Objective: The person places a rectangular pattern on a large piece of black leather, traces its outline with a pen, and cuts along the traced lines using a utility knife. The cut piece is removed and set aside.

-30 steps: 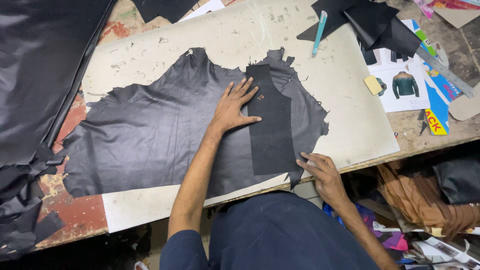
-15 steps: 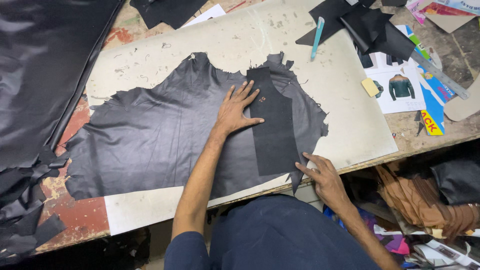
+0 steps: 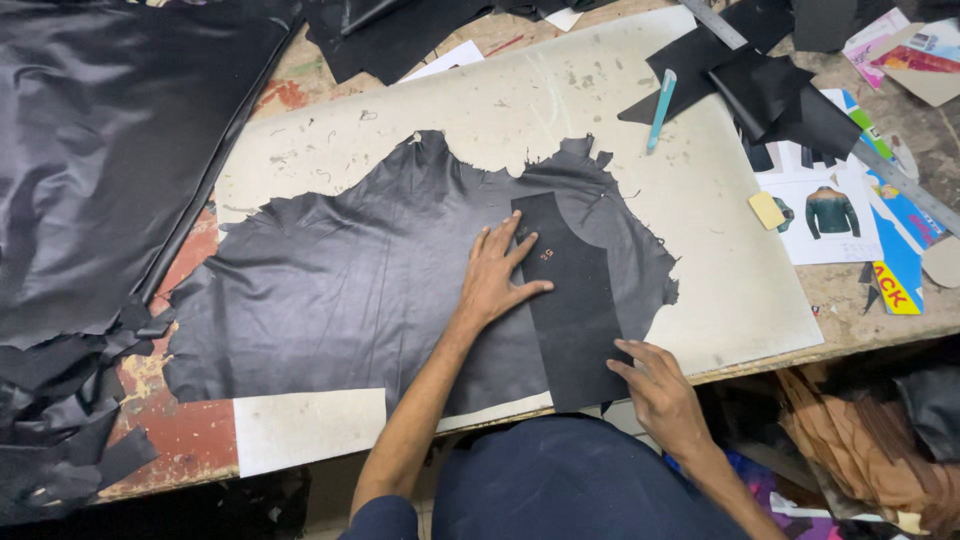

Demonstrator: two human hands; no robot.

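On the table, right under the person's left hand, lies a big dark hide of leather. The hide rests on a pale cutting board. On top of the hide sits a long black pattern piece. The left hand is spread wide and flat. Its palm rests on the hide, and its fingers reach onto the left edge of the pattern piece. It holds nothing; it only presses down.

The right hand is low, near the table's front edge. Its fingers are a little curled and touch the bottom right corner of the pattern piece. It grips nothing that can be seen.

How far along does the work look? The hide is laid out smooth and the pattern piece is set on it, so that part seems done. No line can be seen drawn around the pattern piece, and the hide looks uncut there, so marking and cutting seem to be left.

Far past the right hand, up and to the right, lies a teal pen. Beyond it are black scraps and a metal ruler. A small yellow block sits next to a paper with a jacket picture. Far to the left of the left hand lies a big shiny black sheet, with more dark offcuts below it.
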